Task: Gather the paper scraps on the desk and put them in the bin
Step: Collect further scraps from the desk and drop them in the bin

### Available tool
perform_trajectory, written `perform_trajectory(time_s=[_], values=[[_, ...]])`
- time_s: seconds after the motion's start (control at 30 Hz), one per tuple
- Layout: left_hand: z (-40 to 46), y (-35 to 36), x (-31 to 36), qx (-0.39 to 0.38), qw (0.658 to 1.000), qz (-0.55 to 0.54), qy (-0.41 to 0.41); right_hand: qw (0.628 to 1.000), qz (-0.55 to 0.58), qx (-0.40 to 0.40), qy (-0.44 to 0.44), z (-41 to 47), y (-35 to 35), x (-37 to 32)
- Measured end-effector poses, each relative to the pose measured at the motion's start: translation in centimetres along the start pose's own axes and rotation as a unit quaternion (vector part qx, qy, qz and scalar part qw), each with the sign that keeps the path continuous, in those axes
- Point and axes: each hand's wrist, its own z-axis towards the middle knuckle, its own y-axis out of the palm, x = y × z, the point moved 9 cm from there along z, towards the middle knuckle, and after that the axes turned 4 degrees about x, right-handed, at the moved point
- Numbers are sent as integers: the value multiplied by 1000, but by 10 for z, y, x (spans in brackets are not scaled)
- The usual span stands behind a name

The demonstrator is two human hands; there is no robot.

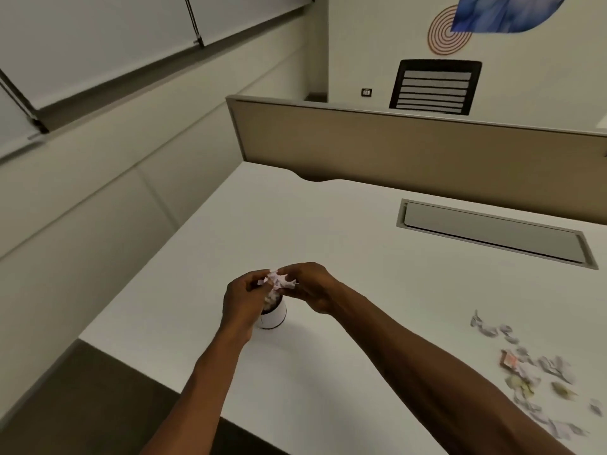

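Left hand [243, 295] and right hand [312, 287]: both arms are extended forward, fingers curled inward, each grip pinched on one wad of paper scraps [277, 280] held between them directly above the small white bin [274, 316]. The bin is stood on the table [345, 231], left of centre. Loose scraps [538, 372] are scattered at the near right, well apart.

White bin [275, 315] upright w/ scraps, loose scraps [538, 376] far right

Bare forearms (no sleeves, jewellery)
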Motion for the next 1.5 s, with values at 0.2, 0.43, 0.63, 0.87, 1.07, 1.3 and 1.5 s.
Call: perform_trajectory(time_s=[0.2, 0.43, 0.63, 0.87, 1.07, 1.3, 1.5], values=[[9, -23, -10, 11, 995, 104, -10, 979, -197, 3, -52, 10, 29, -3], [1, -14, -4, -1, 993, 114, 7, 953, -283, -6, -108, 8, 31, -4], [-10, -15, 10, 56, 980, 180, 61, 941, -295, 17, -162, -12, 13, -12], [-47, 32, 37, 48, 957, 194, 211, 959, -219, 80, -163, -40, -57, 8], [-81, 120, 18, -95, 926, 234, 281, 868, -367, 220, -253, -82, -124, 0], [-114, 199, -3, -207, 886, 275, 312, 797, -453, 309, -253, -119, -203, 14], [-137, 251, -9, -261, 851, 292, 349, 769, -466, 368, -236, -152, -256, 28]])
